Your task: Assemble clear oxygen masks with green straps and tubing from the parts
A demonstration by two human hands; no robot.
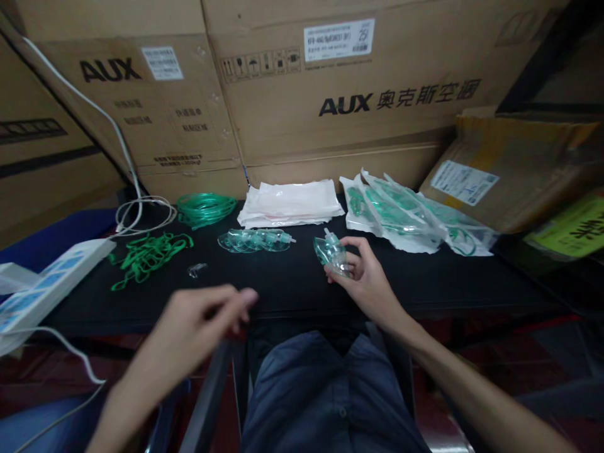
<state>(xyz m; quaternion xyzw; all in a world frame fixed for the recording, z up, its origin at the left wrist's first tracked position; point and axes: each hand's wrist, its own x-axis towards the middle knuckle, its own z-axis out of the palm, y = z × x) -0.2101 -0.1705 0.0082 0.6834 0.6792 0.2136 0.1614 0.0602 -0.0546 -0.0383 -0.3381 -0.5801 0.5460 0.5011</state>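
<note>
My right hand [361, 270] is closed around a clear green-tinted oxygen mask [331, 251], holding it just above the black table. The mask's pale connector points up and to the left. My left hand [207, 318] is over the table's front edge, smeared by motion. Its fingers are curled with the thumb close to them, and whatever they may hold cannot be made out. Between and beyond my hands lies a row of nested oxygen masks [257, 240]. A few small clear pieces [197, 270] rest beyond my left hand, near a tangle of green elastic straps [146, 258].
Coiled green tubing [206, 209], a stack of white pouches [290, 204] and packed mask sets [396, 211] line the back. A white power strip [56, 283] with cables is at left. Large cartons [283, 126] wall off the back; an open carton [514, 163] stands at right.
</note>
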